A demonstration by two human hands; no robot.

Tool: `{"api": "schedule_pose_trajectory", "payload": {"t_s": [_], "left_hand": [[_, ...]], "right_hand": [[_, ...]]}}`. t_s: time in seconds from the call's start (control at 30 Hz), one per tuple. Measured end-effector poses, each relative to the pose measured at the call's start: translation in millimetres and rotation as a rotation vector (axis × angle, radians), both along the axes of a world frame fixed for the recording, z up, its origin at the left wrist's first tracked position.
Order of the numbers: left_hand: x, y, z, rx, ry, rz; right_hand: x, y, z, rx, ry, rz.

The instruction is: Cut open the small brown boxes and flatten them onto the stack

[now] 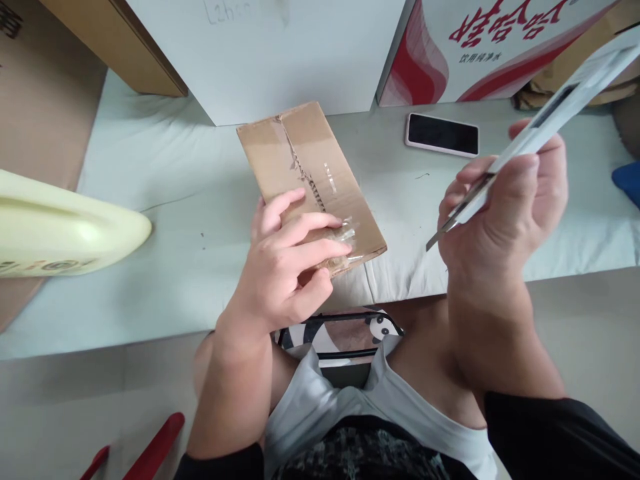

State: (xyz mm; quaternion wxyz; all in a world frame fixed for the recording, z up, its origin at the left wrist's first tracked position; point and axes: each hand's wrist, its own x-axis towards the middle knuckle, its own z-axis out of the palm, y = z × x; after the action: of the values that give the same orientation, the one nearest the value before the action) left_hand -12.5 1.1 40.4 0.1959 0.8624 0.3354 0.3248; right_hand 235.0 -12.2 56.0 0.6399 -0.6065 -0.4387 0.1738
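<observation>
A small brown cardboard box [327, 150] lies at an angle in front of me, its taped seam torn open along part of the top. My left hand [285, 260] grips its near left part, with fingers across the top and the thumb by the near edge. Crumpled clear tape [346, 233] shows under the fingertips. In my right hand [505, 200] is a white utility knife [545, 117], held to the right of the box and apart from it. Its metal blade [440, 235] is out and points down and left.
A phone [443, 135] lies behind the knife hand on the pale green sheet [165, 267]. Large white [300, 60] and red-and-white [480, 53] boxes stand along the back. A pale yellow bottle-like container [70, 227] juts in from the left. Red objects [155, 447] are at lower left.
</observation>
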Motion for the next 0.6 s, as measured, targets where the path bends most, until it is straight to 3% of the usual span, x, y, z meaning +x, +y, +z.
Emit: {"api": "schedule_pose_trajectory", "payload": {"t_s": [0.2,0.37,0.47,0.6], "left_hand": [[2.3,-4.1,0.5,-0.030,0.017,0.049],[1.4,-6.3,-0.5,-0.096,0.007,0.073],[0.8,-6.1,-1.1,-0.101,-0.011,0.066],[1.7,-4.7,-2.0,-0.071,-0.014,0.060]], "right_hand": [[-5.5,-8.8,6.3,0.149,0.068,0.177],[-12.1,-18.4,15.7,0.050,0.046,0.386],[-17.9,-29.0,15.6,0.071,0.054,0.369],[-18.1,-42.7,13.3,-0.029,-0.201,0.380]]}}
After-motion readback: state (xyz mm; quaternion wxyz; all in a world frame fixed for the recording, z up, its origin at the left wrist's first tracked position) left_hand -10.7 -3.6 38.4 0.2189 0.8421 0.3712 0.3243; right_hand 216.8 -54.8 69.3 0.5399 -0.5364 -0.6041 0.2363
